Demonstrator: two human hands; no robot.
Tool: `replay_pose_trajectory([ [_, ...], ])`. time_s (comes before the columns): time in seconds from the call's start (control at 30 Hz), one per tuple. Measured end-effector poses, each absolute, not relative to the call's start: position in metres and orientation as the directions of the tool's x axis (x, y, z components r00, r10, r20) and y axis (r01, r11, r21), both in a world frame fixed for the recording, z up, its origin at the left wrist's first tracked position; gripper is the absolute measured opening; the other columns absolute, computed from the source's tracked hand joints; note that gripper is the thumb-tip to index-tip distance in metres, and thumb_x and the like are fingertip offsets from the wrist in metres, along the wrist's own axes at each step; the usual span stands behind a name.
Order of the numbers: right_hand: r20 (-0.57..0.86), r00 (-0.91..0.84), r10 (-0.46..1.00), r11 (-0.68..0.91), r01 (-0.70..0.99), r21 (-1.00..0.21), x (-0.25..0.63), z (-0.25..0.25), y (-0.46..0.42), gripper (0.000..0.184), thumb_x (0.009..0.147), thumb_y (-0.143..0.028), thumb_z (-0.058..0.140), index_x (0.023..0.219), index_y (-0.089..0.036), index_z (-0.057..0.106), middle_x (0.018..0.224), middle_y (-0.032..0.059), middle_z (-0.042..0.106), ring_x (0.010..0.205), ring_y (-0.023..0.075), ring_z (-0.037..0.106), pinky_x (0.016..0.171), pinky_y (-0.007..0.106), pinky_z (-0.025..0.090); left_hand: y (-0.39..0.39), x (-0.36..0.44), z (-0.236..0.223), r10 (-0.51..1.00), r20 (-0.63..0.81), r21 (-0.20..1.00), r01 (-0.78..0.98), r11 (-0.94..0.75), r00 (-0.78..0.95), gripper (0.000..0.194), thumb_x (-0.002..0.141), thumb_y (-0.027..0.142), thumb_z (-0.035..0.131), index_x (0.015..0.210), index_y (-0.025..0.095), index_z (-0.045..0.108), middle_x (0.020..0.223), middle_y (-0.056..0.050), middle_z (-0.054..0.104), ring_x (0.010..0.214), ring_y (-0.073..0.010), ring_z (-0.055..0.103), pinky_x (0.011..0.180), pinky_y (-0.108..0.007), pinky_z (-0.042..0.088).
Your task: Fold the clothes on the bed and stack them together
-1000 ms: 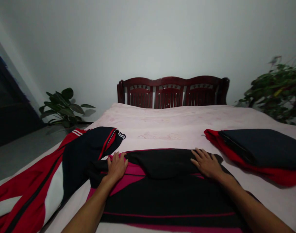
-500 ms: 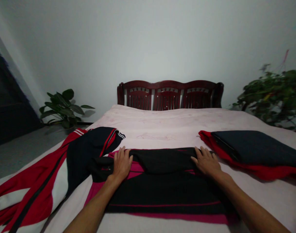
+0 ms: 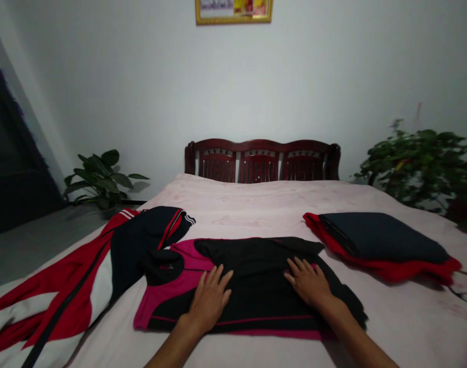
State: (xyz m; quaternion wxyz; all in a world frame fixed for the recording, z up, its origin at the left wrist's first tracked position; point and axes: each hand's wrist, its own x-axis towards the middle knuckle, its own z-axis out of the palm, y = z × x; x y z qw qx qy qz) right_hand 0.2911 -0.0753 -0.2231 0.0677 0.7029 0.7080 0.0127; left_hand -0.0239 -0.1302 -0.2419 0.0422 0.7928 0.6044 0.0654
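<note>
A black and magenta shirt (image 3: 256, 286) lies folded on the bed, its black collar (image 3: 160, 268) toward the left. My left hand (image 3: 210, 299) rests palm down on the shirt near the collar side, fingers spread. Farther right, my right hand (image 3: 310, 283) also lies on the black cloth with its fingers apart. A bit of magenta shows beside its fingertips. Neither hand grips anything. Along the shirt's near edge runs a thin magenta seam, with a magenta strip showing beneath it.
To the left a red, navy and white track jacket (image 3: 99, 255) is spread out. Folded navy and red clothes (image 3: 382, 237) lie at the right, with cords beside them. Behind the pink bedsheet (image 3: 233, 197) stands a wooden headboard (image 3: 258, 161); plants (image 3: 99, 176) flank the bed.
Both hands have come down from the shirt's far edge to its middle. The fold that was bunched under them now lies flatter. The view has tilted upward, showing a picture frame.
</note>
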Motion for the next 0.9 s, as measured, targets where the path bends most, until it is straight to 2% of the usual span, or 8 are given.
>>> replay_pose_trajectory([
  [0.1,0.007,0.035,0.999,-0.036,0.991,0.127,0.297,-0.213,-0.093,0.059,0.100,-0.049,0.033,0.152,-0.023,0.041,0.156,0.0040,0.037,0.148,0.0300,0.027,0.121,0.053,0.015,-0.135,-0.022,-0.241,0.970,0.067,0.154,0.958,-0.240,0.232,0.055,0.101,0.034,0.037,0.155,0.037,0.032,0.162,-0.001,0.024,0.151,-0.0217,0.023,0.122,-0.049,0.021],
  [0.2,0.092,0.154,0.984,-0.162,0.982,0.095,0.318,-0.214,-0.112,0.057,0.099,-0.045,0.034,0.150,-0.022,0.045,0.155,0.0036,0.040,0.147,0.0300,0.029,0.121,0.055,0.012,-0.136,-0.022,-0.242,0.970,0.096,0.169,0.956,-0.238,0.224,0.053,0.102,0.036,0.037,0.154,0.037,0.035,0.161,0.000,0.026,0.150,-0.0218,0.026,0.122,-0.049,0.022],
  [0.27,0.050,0.295,0.954,-0.293,0.955,-0.041,0.336,-0.222,-0.120,0.060,0.099,-0.049,0.030,0.150,-0.020,0.045,0.154,0.0043,0.041,0.144,0.0299,0.034,0.120,0.055,0.018,-0.136,-0.022,-0.242,0.969,0.110,0.176,0.955,-0.238,0.221,0.051,0.102,0.036,0.038,0.153,0.036,0.037,0.161,0.000,0.028,0.149,-0.0215,0.027,0.122,-0.048,0.023],
  [0.33,-0.001,0.392,0.920,-0.381,0.893,-0.238,0.352,-0.231,-0.125,0.066,0.098,-0.055,0.022,0.148,-0.019,0.046,0.153,0.0050,0.042,0.140,0.0284,0.040,0.117,0.050,0.027,-0.135,-0.023,-0.243,0.969,0.122,0.184,0.954,-0.237,0.217,0.050,0.102,0.036,0.038,0.152,0.035,0.039,0.160,0.001,0.030,0.149,-0.0210,0.028,0.122,-0.048,0.023],
  [0.43,0.009,0.448,0.894,-0.389,0.787,-0.479,0.370,-0.245,-0.128,0.070,0.095,-0.055,0.015,0.143,-0.018,0.050,0.147,0.0069,0.048,0.133,0.0269,0.047,0.113,0.041,0.034,-0.134,-0.024,-0.245,0.968,0.141,0.195,0.953,-0.231,0.206,0.049,0.102,0.037,0.038,0.151,0.035,0.041,0.159,0.000,0.032,0.148,-0.0200,0.030,0.122,-0.047,0.023],
  [0.57,-0.001,0.506,0.862,-0.384,0.653,-0.652,0.380,-0.255,-0.127,0.066,0.091,-0.053,0.022,0.138,-0.020,0.053,0.140,0.0075,0.054,0.129,0.0265,0.049,0.110,0.037,0.036,-0.133,-0.026,-0.250,0.963,0.169,0.210,0.947,-0.241,0.208,0.047,0.102,0.036,0.039,0.149,0.033,0.043,0.158,0.001,0.034,0.148,-0.0178,0.031,0.123,-0.045,0.023],
  [0.9,-0.040,0.561,0.827,-0.425,0.577,-0.697,0.383,-0.255,-0.124,0.058,0.089,-0.054,0.032,0.131,-0.027,0.059,0.134,0.0057,0.058,0.122,0.0284,0.054,0.101,0.038,0.040,-0.130,-0.027,-0.249,0.961,0.195,0.255,0.936,-0.243,0.196,0.045,0.101,0.034,0.041,0.145,0.029,0.049,0.154,-0.001,0.041,0.145,-0.0187,0.036,0.122,-0.044,0.024],
])
